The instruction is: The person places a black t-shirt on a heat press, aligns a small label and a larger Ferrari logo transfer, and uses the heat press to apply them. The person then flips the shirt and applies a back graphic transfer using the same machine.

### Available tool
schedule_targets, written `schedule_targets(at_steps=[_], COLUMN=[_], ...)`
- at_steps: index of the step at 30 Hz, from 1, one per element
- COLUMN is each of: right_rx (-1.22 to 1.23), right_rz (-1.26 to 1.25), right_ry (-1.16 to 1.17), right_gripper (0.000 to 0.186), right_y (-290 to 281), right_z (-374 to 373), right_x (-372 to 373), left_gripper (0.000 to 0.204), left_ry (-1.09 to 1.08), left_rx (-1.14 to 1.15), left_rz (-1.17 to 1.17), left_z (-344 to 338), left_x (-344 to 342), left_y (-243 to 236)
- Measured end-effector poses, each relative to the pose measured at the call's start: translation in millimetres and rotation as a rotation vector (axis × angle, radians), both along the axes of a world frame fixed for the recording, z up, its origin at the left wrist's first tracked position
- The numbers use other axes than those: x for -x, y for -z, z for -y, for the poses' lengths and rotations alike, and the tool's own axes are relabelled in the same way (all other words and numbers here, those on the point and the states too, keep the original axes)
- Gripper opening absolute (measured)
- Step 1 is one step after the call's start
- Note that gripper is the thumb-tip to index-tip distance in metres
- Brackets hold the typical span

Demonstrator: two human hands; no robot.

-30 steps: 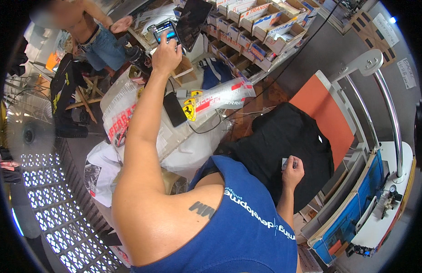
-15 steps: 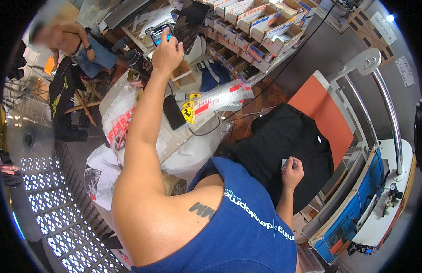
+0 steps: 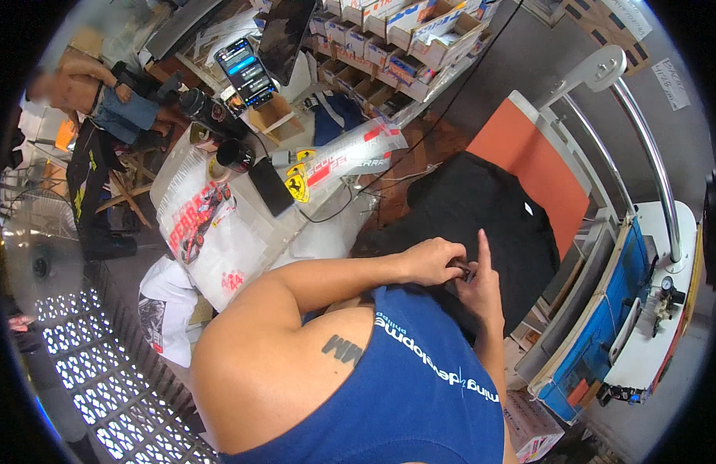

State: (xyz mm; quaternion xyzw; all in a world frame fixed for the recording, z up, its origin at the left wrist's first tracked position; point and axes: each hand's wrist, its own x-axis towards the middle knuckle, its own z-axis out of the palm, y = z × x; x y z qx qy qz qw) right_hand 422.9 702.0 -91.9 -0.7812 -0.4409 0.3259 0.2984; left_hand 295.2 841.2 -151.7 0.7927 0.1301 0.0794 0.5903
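Both hands meet just above the near edge of a black shirt point(image 3: 481, 201), which is spread over the orange bed of a press point(image 3: 508, 135). My left hand point(image 3: 435, 261) reaches across with its fingers closed in a pinch against the other hand. My right hand point(image 3: 481, 288) points its index finger up, the other fingers curled in. Something small and dark shows between the two hands, too hidden to name. A pale tag sits near the shirt's collar. Farther left, a smartphone with a lit screen point(image 3: 246, 73) is propped up, with neither hand on it.
On the left table lie printed transfer sheets point(image 3: 211, 209), a black rectangular device point(image 3: 271, 187), a dark mug point(image 3: 234, 156) and a dark bottle point(image 3: 212, 112). Cardboard bins point(image 3: 404, 39) stand behind. A chrome press arm point(image 3: 651, 162) rises at right. A person point(image 3: 87, 85) sits far left.
My left hand has come back from the smartphone to meet my right hand over the shirt. My right index finger is now raised. The small piece seen in my right hand is now mostly hidden.
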Motion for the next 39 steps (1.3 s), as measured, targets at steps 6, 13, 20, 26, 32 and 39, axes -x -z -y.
schedule_targets(at_steps=[6,13,20,26,32,39], right_rx=[-0.018,-0.254,-0.184,-0.044,-0.101,-0.228], right_rz=[-0.087,-0.643,-0.33,0.034,0.484,0.773], right_ry=[0.125,0.547,0.579,0.479,0.434,0.369], right_gripper=[0.072,0.016,0.016,0.031,0.026,0.022], right_y=[14,57,57,61,52,94], right_z=[37,73,35,-26,-29,6], right_x=[-30,-53,-121,-194,-185,-144], left_gripper=[0.017,0.013,0.015,0.012,0.014,0.018], left_ry=[-0.103,-0.238,-0.302,-0.201,-0.156,-0.029], left_rx=[0.315,1.108,0.291,-0.654,-0.788,-0.747], left_rz=[-0.11,-0.14,-0.014,0.301,0.333,0.246], left_z=[26,43,3,-53,-64,-65], left_x=[-27,-50,-84,-134,-165,-164], left_y=[4,19,10,15,28,44])
